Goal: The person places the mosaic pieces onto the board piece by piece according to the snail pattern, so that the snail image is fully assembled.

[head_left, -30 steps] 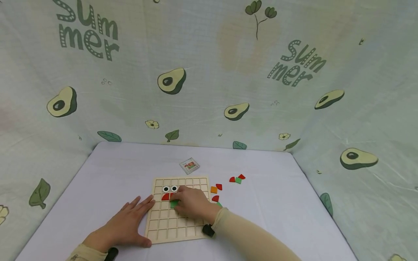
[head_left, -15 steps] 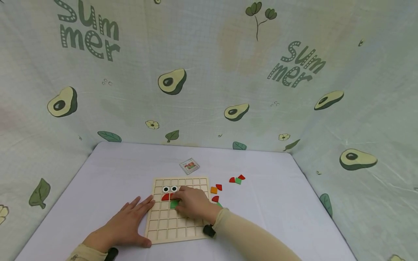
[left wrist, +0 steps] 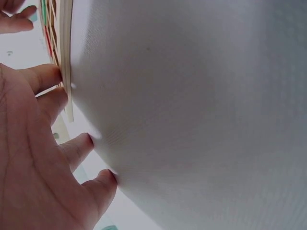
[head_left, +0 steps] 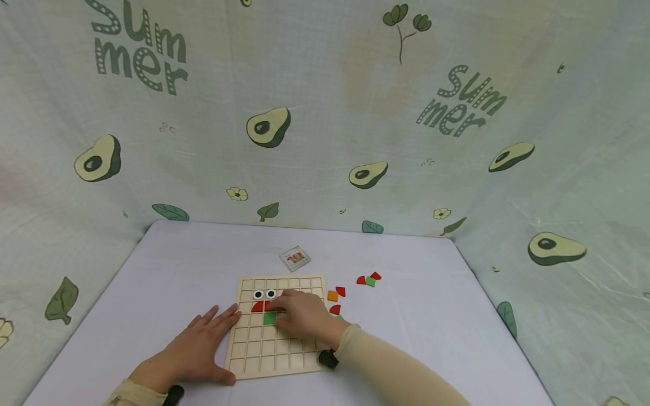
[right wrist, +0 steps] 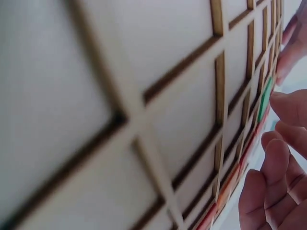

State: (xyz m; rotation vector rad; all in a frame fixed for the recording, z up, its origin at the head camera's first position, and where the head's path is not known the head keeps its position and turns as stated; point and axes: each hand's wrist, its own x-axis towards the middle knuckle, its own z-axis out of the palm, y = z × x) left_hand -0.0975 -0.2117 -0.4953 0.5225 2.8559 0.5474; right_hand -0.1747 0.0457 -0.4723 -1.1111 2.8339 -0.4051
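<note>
A pale wooden grid board (head_left: 254,363) lies on the table, with round eye tiles (head_left: 264,294), a red piece (head_left: 257,306) and a green square (head_left: 269,318) in its cells. My right hand (head_left: 304,318) is over the middle of the board. Its fingertips touch a second red piece (head_left: 267,305), mostly covered, and its thumb is beside the green square. In the right wrist view, the green square (right wrist: 265,99) lies in a cell near the thumb, the other fingers loosely bent. My left hand (head_left: 198,349) is spread at the board's left side, fingertips against its edge (left wrist: 64,48).
Right of the board lie an orange square (head_left: 332,296), red quarter pieces (head_left: 335,309) and a partly covered green piece (head_left: 341,318). Farther right sits a small cluster with a green tile (head_left: 370,281). A picture card (head_left: 294,258) lies behind the board. Printed cloth walls enclose the table.
The right hand's fingers and thumb have shifted slightly, and more of the green square shows, a touch farther left. The left hand stays in place.
</note>
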